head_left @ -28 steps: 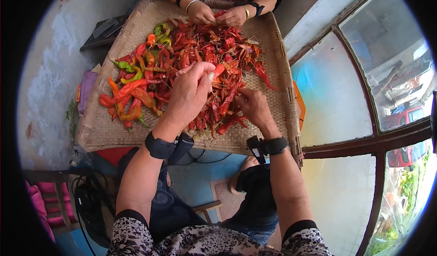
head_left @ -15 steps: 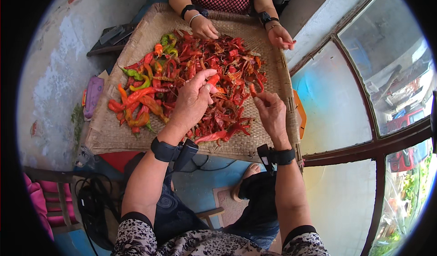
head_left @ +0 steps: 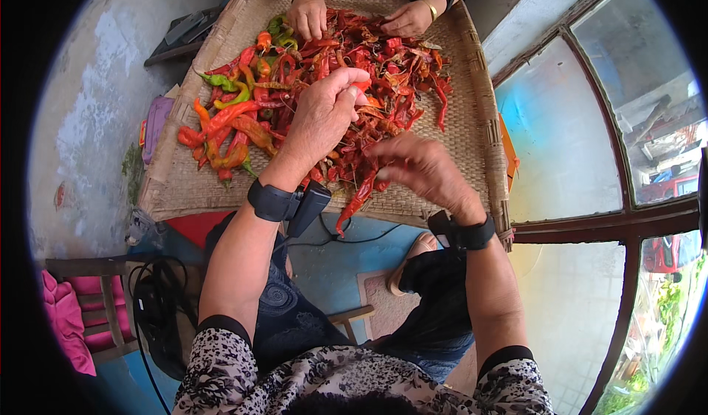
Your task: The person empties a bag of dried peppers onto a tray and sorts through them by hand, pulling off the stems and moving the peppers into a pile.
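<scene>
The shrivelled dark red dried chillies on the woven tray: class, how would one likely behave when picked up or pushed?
The shrivelled dark red dried chillies look wrinkled and thin-skinned, so probably light and brittle. Their curled, bent shapes suggest they would snag and drag neighbours rather than roll across the woven straw tray. The left hand pinches one with its fingertips, which hints that little grip is needed.

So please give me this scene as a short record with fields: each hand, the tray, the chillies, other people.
left hand: over the red heap, fingertips pinched on something red
right hand: fingers spread, blurred, above the near red chillies
woven tray: flat, holds all chillies
dried red chillies: centre and right
orange and green chillies: left side
co-worker's hands: far edge, on chillies
</scene>
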A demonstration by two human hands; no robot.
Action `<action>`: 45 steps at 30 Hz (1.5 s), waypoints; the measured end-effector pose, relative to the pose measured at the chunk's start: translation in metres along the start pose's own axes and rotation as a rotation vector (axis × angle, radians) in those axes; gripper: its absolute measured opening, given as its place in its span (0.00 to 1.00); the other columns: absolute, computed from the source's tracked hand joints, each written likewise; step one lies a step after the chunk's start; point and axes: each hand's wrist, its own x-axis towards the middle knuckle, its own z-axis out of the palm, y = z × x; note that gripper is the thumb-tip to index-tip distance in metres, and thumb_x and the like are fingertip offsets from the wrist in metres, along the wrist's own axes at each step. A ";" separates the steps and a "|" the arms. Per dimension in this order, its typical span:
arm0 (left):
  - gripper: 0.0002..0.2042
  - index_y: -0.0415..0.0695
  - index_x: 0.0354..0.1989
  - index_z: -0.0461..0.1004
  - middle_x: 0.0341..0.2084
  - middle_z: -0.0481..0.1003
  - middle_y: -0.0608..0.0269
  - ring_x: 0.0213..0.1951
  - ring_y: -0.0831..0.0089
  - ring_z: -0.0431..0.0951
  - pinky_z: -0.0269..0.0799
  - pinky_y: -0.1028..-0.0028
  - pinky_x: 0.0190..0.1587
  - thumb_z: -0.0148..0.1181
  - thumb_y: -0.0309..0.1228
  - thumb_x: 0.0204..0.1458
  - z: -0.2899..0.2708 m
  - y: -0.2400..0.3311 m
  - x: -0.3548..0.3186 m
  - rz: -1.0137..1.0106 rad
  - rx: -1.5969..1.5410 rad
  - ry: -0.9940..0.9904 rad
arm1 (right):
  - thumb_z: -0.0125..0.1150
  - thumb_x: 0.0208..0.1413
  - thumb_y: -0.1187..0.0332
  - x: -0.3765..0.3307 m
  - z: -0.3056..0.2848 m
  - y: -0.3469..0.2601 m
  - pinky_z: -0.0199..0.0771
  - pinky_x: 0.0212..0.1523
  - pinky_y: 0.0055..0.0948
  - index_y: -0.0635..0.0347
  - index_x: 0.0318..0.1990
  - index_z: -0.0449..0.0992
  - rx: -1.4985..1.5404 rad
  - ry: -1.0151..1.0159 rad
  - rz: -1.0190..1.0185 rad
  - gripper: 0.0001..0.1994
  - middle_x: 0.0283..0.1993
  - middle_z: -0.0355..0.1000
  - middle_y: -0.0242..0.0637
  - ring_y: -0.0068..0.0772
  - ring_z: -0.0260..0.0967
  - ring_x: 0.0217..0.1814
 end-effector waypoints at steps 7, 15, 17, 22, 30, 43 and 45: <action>0.13 0.38 0.48 0.72 0.30 0.76 0.63 0.27 0.83 0.71 0.71 0.79 0.34 0.45 0.27 0.59 -0.001 0.004 -0.006 0.031 0.036 0.015 | 0.58 0.46 0.75 -0.005 0.039 -0.003 0.73 0.35 0.38 0.58 0.37 0.77 -0.520 -0.149 -0.041 0.10 0.34 0.66 0.40 0.43 0.70 0.38; 0.12 0.39 0.46 0.74 0.30 0.76 0.65 0.26 0.83 0.70 0.71 0.80 0.34 0.46 0.26 0.59 -0.002 0.001 -0.007 0.073 0.053 0.026 | 0.63 0.50 0.73 -0.005 0.021 0.003 0.73 0.32 0.33 0.62 0.36 0.76 -0.066 0.187 0.162 0.06 0.33 0.72 0.39 0.39 0.72 0.32; 0.12 0.39 0.46 0.74 0.33 0.77 0.64 0.26 0.82 0.71 0.72 0.80 0.34 0.47 0.26 0.58 0.001 -0.003 -0.006 0.066 0.053 0.026 | 0.62 0.56 0.67 -0.006 0.017 0.008 0.70 0.26 0.26 0.65 0.34 0.75 0.138 0.327 0.269 0.09 0.27 0.72 0.33 0.23 0.68 0.25; 0.10 0.38 0.45 0.74 0.37 0.76 0.62 0.28 0.81 0.73 0.73 0.79 0.34 0.50 0.26 0.57 0.001 -0.004 -0.002 0.076 0.121 0.005 | 0.57 0.60 0.64 -0.004 -0.016 0.006 0.60 0.19 0.17 0.63 0.32 0.74 0.471 0.432 0.490 0.11 0.22 0.65 0.24 0.14 0.60 0.20; 0.08 0.37 0.42 0.75 0.30 0.76 0.61 0.28 0.78 0.74 0.70 0.76 0.33 0.52 0.25 0.57 0.011 0.002 -0.004 0.172 0.208 -0.013 | 0.57 0.60 0.62 -0.033 -0.067 0.052 0.61 0.24 0.17 0.59 0.35 0.72 1.010 0.959 0.380 0.10 0.29 0.69 0.28 0.17 0.62 0.24; 0.07 0.36 0.40 0.73 0.34 0.77 0.53 0.32 0.65 0.78 0.72 0.70 0.37 0.52 0.22 0.55 0.006 0.008 -0.012 0.238 0.272 -0.017 | 0.58 0.52 0.66 -0.003 -0.006 0.077 0.68 0.51 0.46 0.62 0.44 0.74 -0.721 0.322 0.681 0.13 0.52 0.65 0.49 0.53 0.61 0.55; 0.07 0.36 0.40 0.73 0.33 0.77 0.53 0.32 0.64 0.78 0.72 0.70 0.36 0.52 0.22 0.55 0.006 0.005 -0.013 0.268 0.286 -0.020 | 0.58 0.52 0.66 -0.004 -0.006 0.079 0.68 0.50 0.47 0.62 0.38 0.74 -0.743 0.292 0.689 0.10 0.50 0.66 0.49 0.54 0.63 0.52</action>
